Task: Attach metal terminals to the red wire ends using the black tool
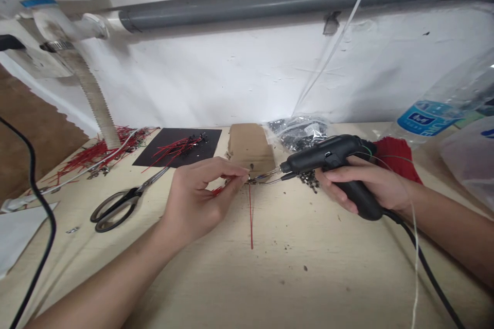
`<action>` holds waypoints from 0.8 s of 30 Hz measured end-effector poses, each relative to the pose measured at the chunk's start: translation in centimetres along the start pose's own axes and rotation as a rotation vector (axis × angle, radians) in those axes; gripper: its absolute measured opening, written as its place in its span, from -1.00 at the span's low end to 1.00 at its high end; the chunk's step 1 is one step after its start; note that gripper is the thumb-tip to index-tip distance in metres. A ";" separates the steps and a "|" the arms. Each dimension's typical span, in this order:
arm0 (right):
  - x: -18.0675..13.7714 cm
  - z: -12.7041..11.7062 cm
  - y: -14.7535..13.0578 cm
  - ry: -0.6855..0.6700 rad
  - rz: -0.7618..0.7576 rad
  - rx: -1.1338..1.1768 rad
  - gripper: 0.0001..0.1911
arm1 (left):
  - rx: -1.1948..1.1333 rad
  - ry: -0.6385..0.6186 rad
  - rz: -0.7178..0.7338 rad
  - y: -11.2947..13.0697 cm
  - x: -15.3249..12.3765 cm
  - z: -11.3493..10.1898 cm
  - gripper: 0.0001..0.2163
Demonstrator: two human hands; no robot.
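My right hand point(363, 182) is wrapped around the handle of a black soldering gun point(322, 157). Solder wire point(389, 163) runs to the gun from the right, and its metal tip point(266, 180) points left at my left fingertips. Thumb and forefinger of my left hand point(204, 193) pinch a small part at the tip; its exact shape is hidden by the fingers. From that spot a thin red wire point(250, 221) stretches toward me over the table. A cardboard piece point(250, 146) lies just behind the tip. Small dark metal parts point(309, 181) lie in a pile under the gun.
Black-handled scissors point(125, 205) lie left of my left hand. Red wires with metal ends point(181, 146) rest on a black sheet point(148, 151), with a larger heap point(88, 157) farther left. At the back are a plastic bag of parts point(301, 131), a red bundle point(399, 157) and a bottle point(432, 115).
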State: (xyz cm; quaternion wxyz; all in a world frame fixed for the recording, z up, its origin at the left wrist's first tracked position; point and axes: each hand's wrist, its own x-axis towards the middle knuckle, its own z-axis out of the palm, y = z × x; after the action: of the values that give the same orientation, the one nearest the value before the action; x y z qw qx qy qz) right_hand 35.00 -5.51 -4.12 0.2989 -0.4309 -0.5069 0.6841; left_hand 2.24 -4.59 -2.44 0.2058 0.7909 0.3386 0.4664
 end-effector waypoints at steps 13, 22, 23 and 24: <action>0.1 -0.3 0.2 -0.018 -0.004 0.057 -0.66 | 0.014 -0.010 0.014 0.0 0.0 0.2 -0.85; 0.1 -0.3 0.1 -0.016 -0.004 0.057 -0.67 | 0.028 -0.007 0.037 0.0 -0.1 0.1 -0.86; 0.1 -0.2 0.1 -0.016 -0.004 0.058 -0.67 | 0.030 -0.009 0.036 0.0 -0.1 0.2 -0.86; 0.1 -0.2 0.1 -0.016 -0.006 0.058 -0.67 | 0.031 -0.011 0.034 0.0 -0.1 0.2 -0.86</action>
State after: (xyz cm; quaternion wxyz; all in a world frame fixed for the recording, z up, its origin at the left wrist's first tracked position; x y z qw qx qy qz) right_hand 35.15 -5.36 -4.27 0.3090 -0.4151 -0.4905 0.7011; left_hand 2.40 -4.68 -2.56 0.1873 0.8023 0.3310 0.4601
